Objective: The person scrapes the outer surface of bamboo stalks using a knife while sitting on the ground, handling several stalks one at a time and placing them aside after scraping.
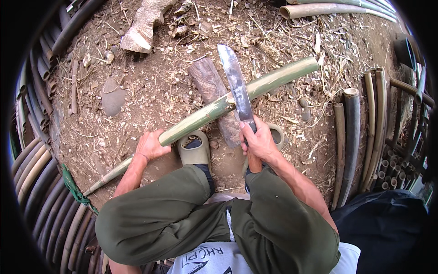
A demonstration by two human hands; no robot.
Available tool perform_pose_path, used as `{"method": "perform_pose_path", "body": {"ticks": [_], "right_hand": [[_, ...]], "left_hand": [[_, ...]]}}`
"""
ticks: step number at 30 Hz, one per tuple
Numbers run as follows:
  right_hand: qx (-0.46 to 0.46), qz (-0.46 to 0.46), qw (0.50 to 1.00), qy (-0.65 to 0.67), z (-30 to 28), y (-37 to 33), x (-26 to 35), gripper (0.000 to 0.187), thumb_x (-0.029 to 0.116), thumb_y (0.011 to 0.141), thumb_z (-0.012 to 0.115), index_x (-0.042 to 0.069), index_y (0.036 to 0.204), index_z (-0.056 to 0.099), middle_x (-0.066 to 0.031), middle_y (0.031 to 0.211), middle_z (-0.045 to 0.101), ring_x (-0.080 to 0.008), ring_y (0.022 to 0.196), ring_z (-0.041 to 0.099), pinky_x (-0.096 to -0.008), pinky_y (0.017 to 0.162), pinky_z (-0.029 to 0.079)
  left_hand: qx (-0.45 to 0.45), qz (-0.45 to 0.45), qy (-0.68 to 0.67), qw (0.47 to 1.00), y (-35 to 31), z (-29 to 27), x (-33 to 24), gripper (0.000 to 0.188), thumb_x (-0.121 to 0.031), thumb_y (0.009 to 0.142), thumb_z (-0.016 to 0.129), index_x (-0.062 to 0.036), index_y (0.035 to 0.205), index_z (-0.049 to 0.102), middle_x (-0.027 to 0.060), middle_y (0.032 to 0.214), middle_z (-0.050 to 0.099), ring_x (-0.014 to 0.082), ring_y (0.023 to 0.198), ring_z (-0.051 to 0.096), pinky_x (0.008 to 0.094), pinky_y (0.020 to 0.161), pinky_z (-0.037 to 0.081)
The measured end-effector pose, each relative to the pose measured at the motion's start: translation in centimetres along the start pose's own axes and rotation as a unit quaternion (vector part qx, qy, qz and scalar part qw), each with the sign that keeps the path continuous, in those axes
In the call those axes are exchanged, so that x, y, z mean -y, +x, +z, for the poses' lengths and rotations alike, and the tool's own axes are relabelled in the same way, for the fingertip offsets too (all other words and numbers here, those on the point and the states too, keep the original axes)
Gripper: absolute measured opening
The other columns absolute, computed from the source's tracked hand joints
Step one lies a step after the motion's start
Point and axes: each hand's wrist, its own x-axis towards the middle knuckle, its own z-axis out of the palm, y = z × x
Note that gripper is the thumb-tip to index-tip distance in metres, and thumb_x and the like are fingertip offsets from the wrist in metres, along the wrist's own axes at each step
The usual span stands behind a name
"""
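Observation:
A long green bamboo pole [196, 121] runs slantwise from the lower left to the upper right, resting across a brown wooden log [212, 86] on the ground. My left hand [153, 145] is closed around the pole, left of the log. In my right hand [261, 139] is the handle of a machete [236, 80], its broad, worn metal blade pointing away from me. The blade passes over the pole just right of a node, close to the log. Whether its edge touches the bamboo, I cannot tell. Pale scraped patches show along the pole's surface.
Wood chips cover the dirt around a cut stump [139, 39] and a flat stone [113, 97]. Bamboo poles [39, 205] are stacked along the left; more poles [351, 137] stand at the right. My shoes [194, 148] flank the log's near end. Black cloth [378, 228] lies lower right.

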Motion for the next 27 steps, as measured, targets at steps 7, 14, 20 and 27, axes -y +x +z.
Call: {"method": "perform_pose_path", "body": {"ticks": [7,14,20,27], "right_hand": [[-0.213,-0.129,0.965,0.087,-2.0,2.5,-0.5,0.02,0.023,0.104,0.048,0.005,0.097,0.047,-0.0041,0.068,0.055,-0.0121,0.05,0.055,-0.0302,0.042,0.049],[-0.085,-0.038,0.996,0.012,-1.3,0.2,-0.2,0.024,0.024,0.102,0.053,0.002,0.11,0.05,-0.0025,0.071,0.057,-0.0092,0.053,0.055,-0.0262,0.044,0.048],[-0.372,-0.294,0.755,-0.454,-9.1,-1.1,2.6,0.04,0.023,0.091,0.068,0.0,0.121,0.056,-0.0161,0.093,0.065,-0.0271,0.075,0.063,-0.0418,0.069,0.052],[-0.232,-0.239,0.759,-0.56,-3.6,1.0,-1.1,0.051,0.052,0.097,0.056,0.0,0.096,0.055,-0.0154,0.082,0.058,-0.0267,0.064,0.062,-0.0397,0.05,0.052]], "left_hand": [[0.02,-0.032,-0.002,0.999,-0.1,-0.3,-0.1,0.042,-0.032,0.062,0.072,-0.0099,0.098,0.071,0.0219,0.086,0.071,0.0407,0.085,0.069,0.0477,0.082,0.055],[0.01,-0.01,0.014,1.0,-0.4,0.3,0.9,0.045,-0.033,0.063,0.073,-0.0104,0.103,0.07,0.0212,0.087,0.072,0.0427,0.087,0.068,0.0486,0.084,0.055],[-0.053,0.03,-0.007,0.998,1.1,0.5,-5.9,0.045,-0.024,0.072,0.07,-0.0077,0.113,0.059,0.0226,0.095,0.07,0.0426,0.091,0.067,0.0508,0.083,0.053],[-0.187,0.178,0.023,0.966,1.6,1.6,-7.2,0.052,-0.029,0.078,0.073,-0.0039,0.12,0.055,0.0202,0.106,0.065,0.0406,0.097,0.064,0.0508,0.085,0.05]]}}
